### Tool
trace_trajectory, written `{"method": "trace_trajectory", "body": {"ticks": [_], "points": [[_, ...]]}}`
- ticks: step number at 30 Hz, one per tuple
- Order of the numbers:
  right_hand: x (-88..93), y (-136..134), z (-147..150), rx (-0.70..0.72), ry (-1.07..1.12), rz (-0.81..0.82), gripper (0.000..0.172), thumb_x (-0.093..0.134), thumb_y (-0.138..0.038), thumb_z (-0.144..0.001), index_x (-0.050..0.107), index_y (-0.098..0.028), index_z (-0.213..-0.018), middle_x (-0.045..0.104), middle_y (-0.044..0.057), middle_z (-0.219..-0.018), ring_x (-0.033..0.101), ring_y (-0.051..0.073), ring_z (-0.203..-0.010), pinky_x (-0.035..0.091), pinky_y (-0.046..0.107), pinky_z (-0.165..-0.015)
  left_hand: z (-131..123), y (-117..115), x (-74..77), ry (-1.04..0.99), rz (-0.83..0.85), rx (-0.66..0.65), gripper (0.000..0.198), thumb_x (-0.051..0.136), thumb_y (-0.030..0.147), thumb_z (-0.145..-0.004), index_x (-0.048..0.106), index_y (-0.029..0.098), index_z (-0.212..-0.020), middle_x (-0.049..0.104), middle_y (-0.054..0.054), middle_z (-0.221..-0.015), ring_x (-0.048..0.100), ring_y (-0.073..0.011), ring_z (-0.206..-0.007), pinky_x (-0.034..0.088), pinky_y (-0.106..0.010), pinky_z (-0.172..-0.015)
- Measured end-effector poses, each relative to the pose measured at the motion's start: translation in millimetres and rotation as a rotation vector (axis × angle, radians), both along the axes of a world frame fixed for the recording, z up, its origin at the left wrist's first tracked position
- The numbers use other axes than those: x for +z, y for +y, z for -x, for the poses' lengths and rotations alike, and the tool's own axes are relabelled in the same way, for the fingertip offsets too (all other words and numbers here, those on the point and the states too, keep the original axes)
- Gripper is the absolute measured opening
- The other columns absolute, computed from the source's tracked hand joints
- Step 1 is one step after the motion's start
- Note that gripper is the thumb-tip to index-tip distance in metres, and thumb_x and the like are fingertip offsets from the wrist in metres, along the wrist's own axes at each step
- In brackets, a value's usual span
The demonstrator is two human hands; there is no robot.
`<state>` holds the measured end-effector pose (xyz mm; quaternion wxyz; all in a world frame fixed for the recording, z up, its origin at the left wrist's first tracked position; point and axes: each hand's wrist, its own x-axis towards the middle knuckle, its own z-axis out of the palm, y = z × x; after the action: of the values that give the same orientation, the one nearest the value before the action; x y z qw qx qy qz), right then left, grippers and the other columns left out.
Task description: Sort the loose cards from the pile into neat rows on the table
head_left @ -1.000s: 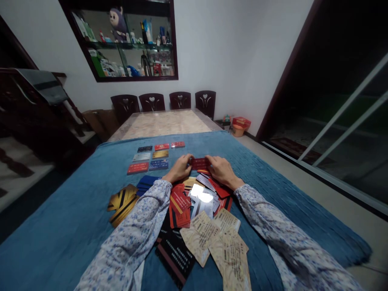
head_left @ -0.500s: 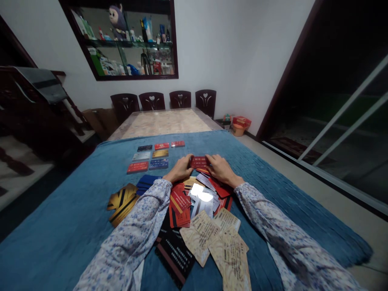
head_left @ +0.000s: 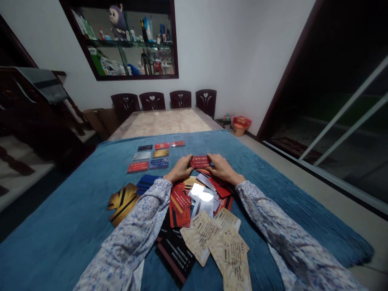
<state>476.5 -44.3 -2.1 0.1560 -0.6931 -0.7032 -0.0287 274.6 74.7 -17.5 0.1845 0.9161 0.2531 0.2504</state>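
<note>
A dark red card [head_left: 200,162] with pale lettering is held between my two hands, its printed face toward me. My left hand [head_left: 180,168] is closed on its left edge, and my right hand [head_left: 222,168] grips the right edge. Whether more cards lie behind it I cannot tell. Below the hands spreads a loose heap: red cards [head_left: 181,200], shiny silver cards [head_left: 203,204], beige cards [head_left: 201,234] and black cards [head_left: 176,256]. Gold cards [head_left: 123,204] and blue cards [head_left: 147,184] lie left, partly behind my left sleeve.
Beyond my left hand, cards are laid out in rows, among them a red card [head_left: 138,166], a blue card [head_left: 159,163] and a gold card [head_left: 160,153]. A blue cloth [head_left: 75,210] covers the near part of the table [head_left: 163,122]. Chairs [head_left: 151,101] stand at the far end.
The right hand has shifted very slightly at the card's right edge, baring a little more of its face. Otherwise the hands and cards stay in place.
</note>
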Motion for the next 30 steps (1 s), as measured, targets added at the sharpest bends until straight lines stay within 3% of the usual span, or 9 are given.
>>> {"method": "trace_trajectory", "body": {"ticks": [10,20,30], "points": [[3.0,1,-2,0.014,0.021,-0.019,0.041,0.064,-0.024,-0.090,0.063,-0.015,-0.130,0.072,0.015,-0.117,0.062,0.026,-0.103,0.045,0.034,-0.088,0,-3,3.4,-0.014,0.028,0.006,0.039,0.067,0.013,-0.074,0.066,0.018,-0.113,0.072,-0.003,-0.089,0.067,-0.0211,-0.083,0.053,-0.031,-0.079],[13.2,-4,-2,0.036,-0.006,0.024,0.030,0.066,-0.027,-0.092,0.066,-0.016,-0.120,0.073,0.013,-0.115,0.061,0.024,-0.102,0.041,0.031,-0.081,2,2,2.4,0.016,-0.006,0.012,0.036,0.074,0.015,-0.074,0.067,0.019,-0.108,0.069,-0.007,-0.101,0.065,-0.0256,-0.098,0.052,-0.039,-0.092],[18.1,9,-9,0.105,-0.024,0.085,0.017,0.070,-0.031,-0.090,0.068,-0.018,-0.101,0.075,0.009,-0.105,0.062,0.021,-0.095,0.038,0.028,-0.075,3,8,2.9,0.082,-0.018,0.014,0.030,0.075,0.019,-0.077,0.067,0.019,-0.106,0.065,-0.007,-0.102,0.063,-0.0256,-0.100,0.052,-0.040,-0.094]]}}
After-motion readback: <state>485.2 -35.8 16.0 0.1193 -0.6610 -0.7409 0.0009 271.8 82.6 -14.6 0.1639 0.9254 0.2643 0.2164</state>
